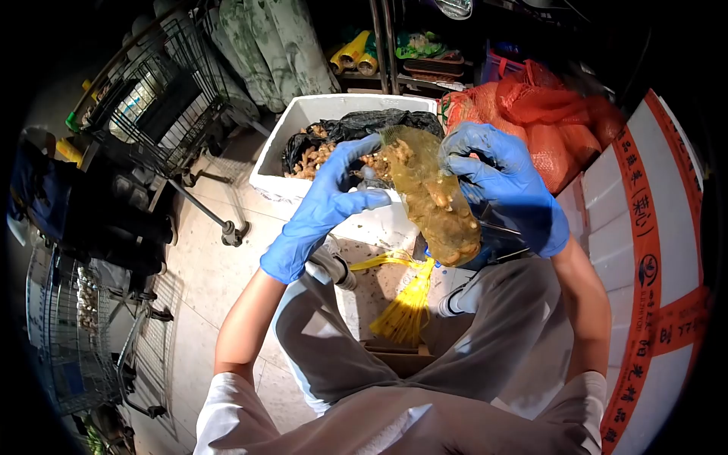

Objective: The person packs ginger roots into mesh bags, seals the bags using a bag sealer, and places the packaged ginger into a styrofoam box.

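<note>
A yellow mesh net bag with knobbly pieces like ginger inside hangs tilted in front of me. My left hand, in a blue glove, curves at its left side. The index finger reaches the upper edge and the thumb lies lower against the side; some fingertips are hidden. My right hand, also gloved in blue, pinches the bag's upper right edge. Behind the bag stands a white foam box with a black plastic liner and loose ginger. A bundle of yellow netting hangs between my knees.
Red mesh sacks are heaped at the back right. A white carton with orange tape stands close on my right. Wire shopping carts are on the left, near a person's dark clothing. Wrapped green bundles stand behind the box.
</note>
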`<state>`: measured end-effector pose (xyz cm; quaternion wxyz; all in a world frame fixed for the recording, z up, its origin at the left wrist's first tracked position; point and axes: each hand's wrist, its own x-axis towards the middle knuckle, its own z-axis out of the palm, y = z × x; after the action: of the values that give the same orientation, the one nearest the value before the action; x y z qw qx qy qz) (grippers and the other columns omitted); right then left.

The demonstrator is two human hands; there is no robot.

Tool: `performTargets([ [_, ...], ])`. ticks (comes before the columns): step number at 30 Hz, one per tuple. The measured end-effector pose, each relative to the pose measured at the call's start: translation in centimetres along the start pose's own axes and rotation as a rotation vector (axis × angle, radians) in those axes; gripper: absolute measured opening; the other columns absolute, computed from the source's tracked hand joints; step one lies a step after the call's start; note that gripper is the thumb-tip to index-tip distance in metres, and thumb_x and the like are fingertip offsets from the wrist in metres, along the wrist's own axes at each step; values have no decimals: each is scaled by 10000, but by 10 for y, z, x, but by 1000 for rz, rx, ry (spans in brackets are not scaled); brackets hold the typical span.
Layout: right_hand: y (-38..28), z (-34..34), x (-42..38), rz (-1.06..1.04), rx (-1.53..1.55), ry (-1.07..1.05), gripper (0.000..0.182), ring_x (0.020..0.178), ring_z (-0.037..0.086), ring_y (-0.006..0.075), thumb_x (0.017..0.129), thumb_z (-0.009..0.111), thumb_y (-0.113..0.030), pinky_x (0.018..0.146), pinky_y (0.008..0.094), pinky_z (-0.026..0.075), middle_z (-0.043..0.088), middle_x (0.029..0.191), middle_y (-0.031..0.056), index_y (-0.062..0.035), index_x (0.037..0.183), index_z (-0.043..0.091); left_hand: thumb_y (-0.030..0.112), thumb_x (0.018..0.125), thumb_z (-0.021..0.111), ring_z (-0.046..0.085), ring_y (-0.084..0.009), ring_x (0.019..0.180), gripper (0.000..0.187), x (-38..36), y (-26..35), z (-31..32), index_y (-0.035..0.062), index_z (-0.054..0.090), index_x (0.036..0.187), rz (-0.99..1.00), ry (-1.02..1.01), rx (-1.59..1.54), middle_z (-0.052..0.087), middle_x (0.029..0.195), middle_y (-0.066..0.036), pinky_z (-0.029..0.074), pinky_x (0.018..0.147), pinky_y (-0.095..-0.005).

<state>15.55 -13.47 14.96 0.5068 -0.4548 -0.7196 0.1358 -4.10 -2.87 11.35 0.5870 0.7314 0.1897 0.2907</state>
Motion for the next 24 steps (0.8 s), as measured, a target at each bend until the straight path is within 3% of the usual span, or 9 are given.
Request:
performTargets([
  [5,-5,-11,-3,4,-20,-89,97,645,501,146,718,529,-47,613,240,412,521,726,64,-2,803,512,121,601,699,456,-115,896,647,28,29,26,21,382,1156,-50,-153,7,481,1027,-56,383,783,-243],
  [7,-9,-14,-1,-1,-38,-108,94,647,503,146,719,528,-48,610,243,412,520,723,64,-3,801,514,30,632,649,483,-109,932,559,36,32,35,18,402,1133,-159,-385,-271,498,1054,-55,411,778,-242],
  [11,-3,-8,5,-166,-72,-96,114,660,513,147,707,551,-68,612,250,414,521,719,68,-2,796,519,5,635,649,532,-97,814,394,40,38,47,11,513,1005,-254,-447,-158,569,901,-35,429,724,-228],
  [13,-4,-4,8,-145,2,-40,129,672,519,133,690,583,-66,611,247,417,529,718,53,-11,791,524,51,651,655,551,-96,707,252,41,39,46,1,573,884,-215,-293,-256,596,790,-39,442,658,-213],
  [16,-2,-15,19,-205,380,138,143,725,515,107,672,610,-22,670,235,412,555,771,28,-50,793,539,61,665,643,561,-108,669,172,36,63,44,-7,591,814,-109,-239,-39,602,756,-59,448,640,-211],
  [19,37,-33,17,-232,817,378,125,801,488,154,794,475,-134,788,257,368,520,809,81,-15,833,488,81,660,647,571,-122,676,156,37,80,35,-3,587,778,-105,-223,30,601,731,-69,454,648,-224],
  [22,91,4,-3,120,1033,164,261,836,474,154,851,374,-245,782,258,350,528,857,54,-23,884,507,76,665,637,576,-156,674,128,44,90,26,14,578,761,33,-218,78,592,742,-60,462,665,-252],
  [23,114,28,-20,374,1185,63,379,962,465,162,879,252,-319,892,326,319,516,1006,84,-52,1025,477,71,672,629,577,-158,676,115,45,98,25,13,577,757,91,-245,48,589,758,-60,462,666,-255],
  [24,120,49,-35,367,1186,70,379,962,465,162,879,252,-319,892,326,319,516,1006,84,-52,1025,477,92,707,600,545,-105,707,119,47,104,23,-3,582,777,160,-286,50,593,782,-54,426,658,-205],
])
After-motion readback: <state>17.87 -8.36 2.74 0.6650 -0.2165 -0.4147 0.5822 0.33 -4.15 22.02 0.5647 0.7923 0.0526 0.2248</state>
